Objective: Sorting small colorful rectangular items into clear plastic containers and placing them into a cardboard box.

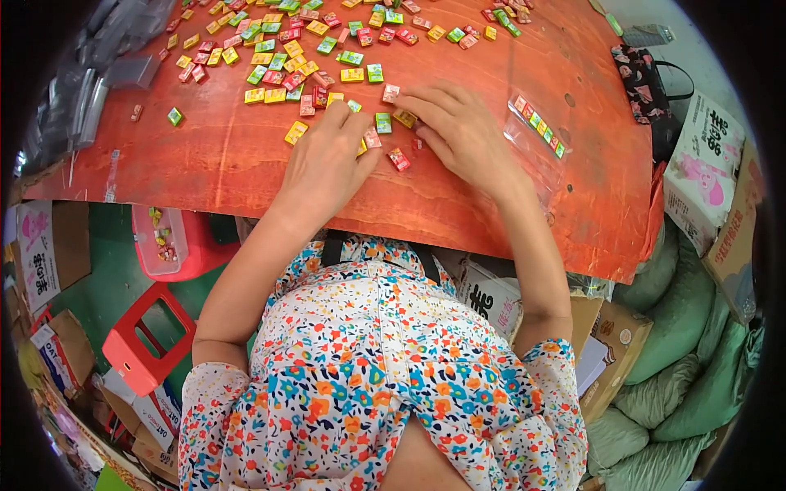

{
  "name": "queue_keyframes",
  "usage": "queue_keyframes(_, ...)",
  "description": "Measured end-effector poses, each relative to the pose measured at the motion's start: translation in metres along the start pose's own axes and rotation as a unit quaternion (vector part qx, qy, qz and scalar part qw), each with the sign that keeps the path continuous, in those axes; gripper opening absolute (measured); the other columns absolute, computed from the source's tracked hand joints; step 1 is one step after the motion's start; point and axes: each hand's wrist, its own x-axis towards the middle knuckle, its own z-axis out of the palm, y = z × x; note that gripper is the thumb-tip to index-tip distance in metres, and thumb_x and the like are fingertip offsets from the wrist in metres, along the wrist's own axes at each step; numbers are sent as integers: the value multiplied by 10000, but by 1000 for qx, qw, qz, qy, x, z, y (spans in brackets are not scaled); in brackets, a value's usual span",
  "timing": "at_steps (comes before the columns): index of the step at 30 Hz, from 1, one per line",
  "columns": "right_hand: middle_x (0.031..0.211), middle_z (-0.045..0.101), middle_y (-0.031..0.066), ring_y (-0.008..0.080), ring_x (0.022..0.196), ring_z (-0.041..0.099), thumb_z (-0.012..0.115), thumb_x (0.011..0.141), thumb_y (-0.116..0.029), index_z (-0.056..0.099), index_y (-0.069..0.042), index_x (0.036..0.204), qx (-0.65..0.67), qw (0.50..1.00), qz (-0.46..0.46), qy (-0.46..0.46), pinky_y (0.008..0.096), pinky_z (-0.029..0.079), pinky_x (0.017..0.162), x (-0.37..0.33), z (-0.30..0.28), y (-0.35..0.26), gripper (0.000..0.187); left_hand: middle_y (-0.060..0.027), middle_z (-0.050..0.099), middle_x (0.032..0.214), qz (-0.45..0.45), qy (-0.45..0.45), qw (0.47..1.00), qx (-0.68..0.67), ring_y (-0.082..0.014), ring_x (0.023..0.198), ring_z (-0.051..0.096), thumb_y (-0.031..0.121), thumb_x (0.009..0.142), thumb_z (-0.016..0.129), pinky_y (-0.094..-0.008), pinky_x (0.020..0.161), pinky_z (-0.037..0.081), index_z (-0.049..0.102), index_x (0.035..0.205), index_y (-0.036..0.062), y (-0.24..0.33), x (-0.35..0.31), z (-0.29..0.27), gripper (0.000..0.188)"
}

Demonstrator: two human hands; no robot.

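Observation:
My left hand point(327, 159) is bent over the near edge of the pile of small boxes point(282, 61), its fingers curled. Between its thumb and forefinger show a small pink box point(372, 137) and part of a small yellow one point(361, 147). My right hand point(465, 135) faces it, thumb and forefinger closed about a small yellow box point(404, 118). A pink box point(391, 93) touches or nearly touches its fingertips. Between the hands lies a small green box point(383, 123), and nearer to me a red box point(399, 159). The fingertips are partly hidden.
On the red table point(237, 168), a clear plastic sleeve point(534, 155) at right bears a row of boxes point(537, 124). Clear plastic packaging point(86, 98) is heaped at far left. Below stand a pink stool with a clear tub point(164, 245), a red stool point(147, 335) and green sacks point(675, 327).

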Motion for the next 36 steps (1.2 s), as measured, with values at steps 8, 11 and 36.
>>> queue_keyframes(8,1220,629,36,275,1133,551,664,826,-100,634,-106,1167,-28,997,-59,-46,404,428,958,-1,0,6,342,-134,545,948,55,-34,997,48,-318,858,630,204,818,705,-421,699,536,623,1028,54,-6,19,4,271)
queue_keyframes(11,1185,641,32,275,1120,553,666,825,-102,647,-97,1098,-24,998,-46,-41,399,429,952,1,3,3,274,-117,550,910,64,-34,996,53,-306,842,627,200,813,701,-423,685,530,632,979,53,-6,18,0,232)
queue_keyframes(36,1165,635,71,278,1061,579,615,864,-68,664,-121,1152,-64,997,-26,-19,383,452,920,-14,-9,22,297,-112,574,964,175,82,974,120,-306,932,603,92,825,602,-432,735,525,614,1002,40,-10,53,19,185)
